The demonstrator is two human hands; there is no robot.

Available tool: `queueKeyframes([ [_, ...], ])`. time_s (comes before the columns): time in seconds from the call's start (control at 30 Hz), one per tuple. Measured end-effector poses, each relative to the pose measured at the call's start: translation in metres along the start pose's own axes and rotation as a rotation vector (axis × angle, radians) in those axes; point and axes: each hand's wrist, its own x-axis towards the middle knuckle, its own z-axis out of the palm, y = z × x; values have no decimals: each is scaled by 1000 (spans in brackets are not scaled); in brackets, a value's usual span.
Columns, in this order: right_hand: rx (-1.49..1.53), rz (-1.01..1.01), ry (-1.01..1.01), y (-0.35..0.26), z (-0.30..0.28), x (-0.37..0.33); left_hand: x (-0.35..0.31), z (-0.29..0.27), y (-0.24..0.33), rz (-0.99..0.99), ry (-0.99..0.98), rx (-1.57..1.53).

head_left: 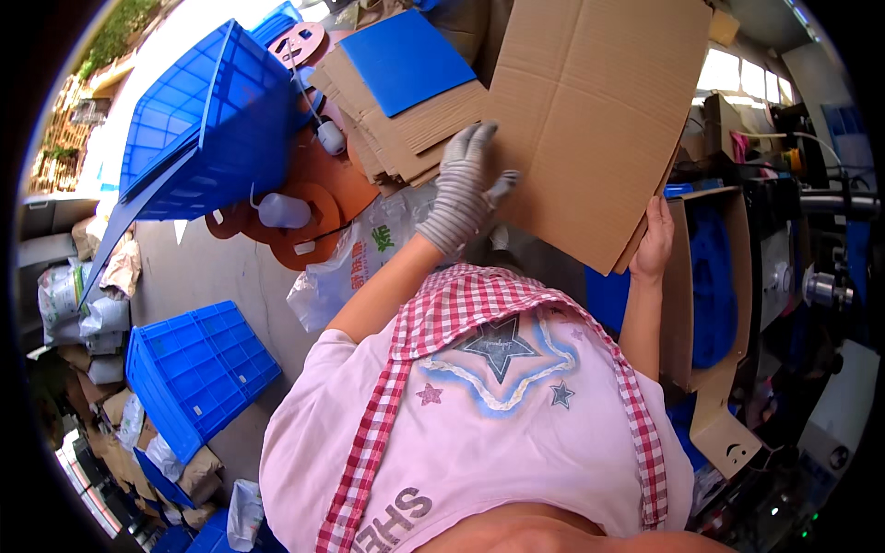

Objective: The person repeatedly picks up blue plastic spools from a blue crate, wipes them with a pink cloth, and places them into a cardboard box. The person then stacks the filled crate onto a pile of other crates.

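A large flat piece of brown cardboard (pixel 590 120), with at least one more layer under its right edge, stands tilted in front of me. My right hand (pixel 653 240) is bare and grips its lower right edge. My left hand (pixel 468 189), in a grey striped glove, is at the cardboard's left edge, fingers stretched out and thumb apart, overlapping it. Just beyond those fingers lies a stack of smaller cardboard sheets (pixel 392 152), with a flat blue sheet (pixel 406 60) on top.
Left of the stack are a tilted blue crate (pixel 244 120), orange-brown round pieces (pixel 323 207) and a white plastic bottle (pixel 284 211). A clear plastic bag (pixel 346 267) lies near my left forearm. Another blue crate (pixel 203 369) stands on the floor; an open cardboard box (pixel 682 304) with blue contents is at right.
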Motion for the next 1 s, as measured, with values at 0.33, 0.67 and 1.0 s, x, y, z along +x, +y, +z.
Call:
queueKeyframes([
  [0.33, -1008, -427, 535, -63, -16, -147, 3, 115, 177, 57, -781, -985],
  [0.67, -1197, -619, 771, -133, -129, -248, -68, 217, 343, 344, -1168, -1040],
  [1.0, -1318, -510, 1127, -175, -224, -349, -158, 300, 473, 437, -1444, -1084],
])
